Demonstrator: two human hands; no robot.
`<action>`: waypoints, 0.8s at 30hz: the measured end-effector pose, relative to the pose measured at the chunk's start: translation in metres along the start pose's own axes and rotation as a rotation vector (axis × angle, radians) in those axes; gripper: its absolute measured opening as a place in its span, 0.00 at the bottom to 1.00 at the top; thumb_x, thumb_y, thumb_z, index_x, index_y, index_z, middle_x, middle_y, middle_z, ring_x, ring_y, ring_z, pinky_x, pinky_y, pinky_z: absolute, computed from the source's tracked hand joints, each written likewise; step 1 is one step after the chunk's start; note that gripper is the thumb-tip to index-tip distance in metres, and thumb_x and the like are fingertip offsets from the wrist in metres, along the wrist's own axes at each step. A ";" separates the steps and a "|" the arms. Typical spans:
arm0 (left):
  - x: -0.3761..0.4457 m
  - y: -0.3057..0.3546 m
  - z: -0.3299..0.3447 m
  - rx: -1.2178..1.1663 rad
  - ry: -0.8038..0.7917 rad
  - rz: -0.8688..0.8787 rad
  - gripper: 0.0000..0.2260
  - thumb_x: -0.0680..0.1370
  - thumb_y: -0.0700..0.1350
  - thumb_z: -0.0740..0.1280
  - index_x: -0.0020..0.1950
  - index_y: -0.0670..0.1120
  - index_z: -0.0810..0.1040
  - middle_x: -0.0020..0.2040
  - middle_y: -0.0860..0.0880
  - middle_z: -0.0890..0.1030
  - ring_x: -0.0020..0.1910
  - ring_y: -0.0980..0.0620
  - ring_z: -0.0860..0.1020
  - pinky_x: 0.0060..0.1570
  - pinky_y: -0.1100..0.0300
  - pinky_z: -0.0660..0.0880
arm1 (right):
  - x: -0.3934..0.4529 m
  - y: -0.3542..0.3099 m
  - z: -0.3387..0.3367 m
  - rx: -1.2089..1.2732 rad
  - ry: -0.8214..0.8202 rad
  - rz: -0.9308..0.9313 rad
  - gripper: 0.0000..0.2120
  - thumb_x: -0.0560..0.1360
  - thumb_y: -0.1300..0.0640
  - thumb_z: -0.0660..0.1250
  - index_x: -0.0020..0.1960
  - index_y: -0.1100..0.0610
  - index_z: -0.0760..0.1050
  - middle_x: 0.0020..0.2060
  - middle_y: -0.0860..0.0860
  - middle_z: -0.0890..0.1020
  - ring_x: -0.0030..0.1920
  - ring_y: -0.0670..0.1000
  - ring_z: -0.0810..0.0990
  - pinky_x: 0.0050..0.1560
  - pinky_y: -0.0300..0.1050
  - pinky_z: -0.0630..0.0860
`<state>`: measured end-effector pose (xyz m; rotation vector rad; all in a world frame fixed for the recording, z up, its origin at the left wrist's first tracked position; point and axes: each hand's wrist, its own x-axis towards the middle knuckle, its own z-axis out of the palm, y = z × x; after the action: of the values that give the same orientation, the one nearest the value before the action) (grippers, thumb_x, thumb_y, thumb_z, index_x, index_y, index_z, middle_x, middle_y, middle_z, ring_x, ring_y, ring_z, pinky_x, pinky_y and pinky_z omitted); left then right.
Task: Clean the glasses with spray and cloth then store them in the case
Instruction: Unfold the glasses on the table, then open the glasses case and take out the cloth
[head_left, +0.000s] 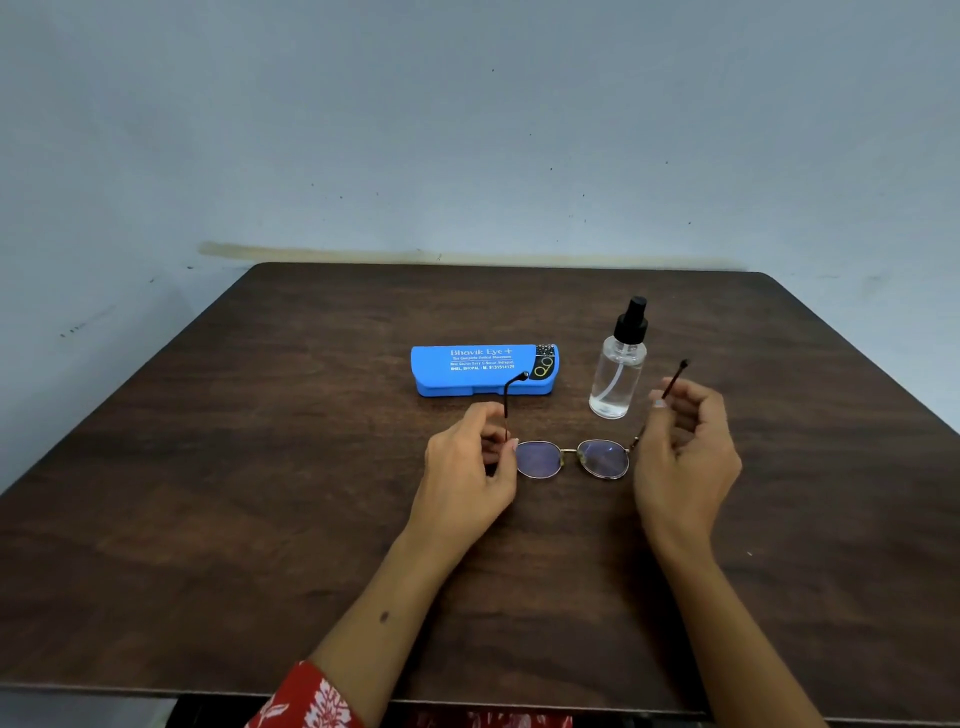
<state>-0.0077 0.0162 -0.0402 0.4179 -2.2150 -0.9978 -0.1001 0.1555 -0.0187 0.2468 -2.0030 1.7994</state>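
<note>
Gold-rimmed glasses (571, 458) hang between both hands above the table (260, 467): the left hand (467, 467) pinches one temple, the right hand (685, 441) pinches the other. Beyond the left hand lies a blue case (483, 370); a spray bottle (619, 364) stands just beside the right.

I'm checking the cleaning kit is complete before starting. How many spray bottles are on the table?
1. The spray bottle stands upright on the table, right of the blue case, just beyond the right hand. No cloth shows; the closed case could hide one.
</note>
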 end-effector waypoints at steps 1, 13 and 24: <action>0.000 0.000 0.000 -0.002 -0.001 0.002 0.17 0.72 0.38 0.70 0.61 0.43 0.75 0.47 0.50 0.80 0.44 0.57 0.80 0.46 0.71 0.77 | 0.000 -0.001 -0.001 -0.003 0.002 -0.002 0.12 0.73 0.63 0.62 0.54 0.53 0.75 0.44 0.49 0.81 0.40 0.50 0.78 0.40 0.45 0.77; 0.035 -0.026 -0.059 0.087 0.127 0.030 0.25 0.64 0.45 0.70 0.60 0.41 0.75 0.55 0.48 0.81 0.53 0.54 0.79 0.56 0.68 0.73 | -0.042 -0.078 0.009 0.150 0.025 -0.941 0.13 0.70 0.70 0.59 0.53 0.62 0.71 0.55 0.63 0.75 0.58 0.52 0.74 0.56 0.48 0.74; 0.080 -0.078 -0.066 0.114 -0.191 -0.174 0.42 0.66 0.41 0.76 0.75 0.42 0.58 0.75 0.44 0.63 0.73 0.49 0.62 0.69 0.59 0.60 | -0.051 -0.058 0.154 -1.002 -0.790 -0.373 0.24 0.82 0.63 0.45 0.75 0.68 0.41 0.75 0.63 0.46 0.75 0.61 0.45 0.73 0.51 0.50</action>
<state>-0.0191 -0.1128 -0.0316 0.5976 -2.4487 -1.0418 -0.0610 -0.0107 0.0020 1.0064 -2.8315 0.3175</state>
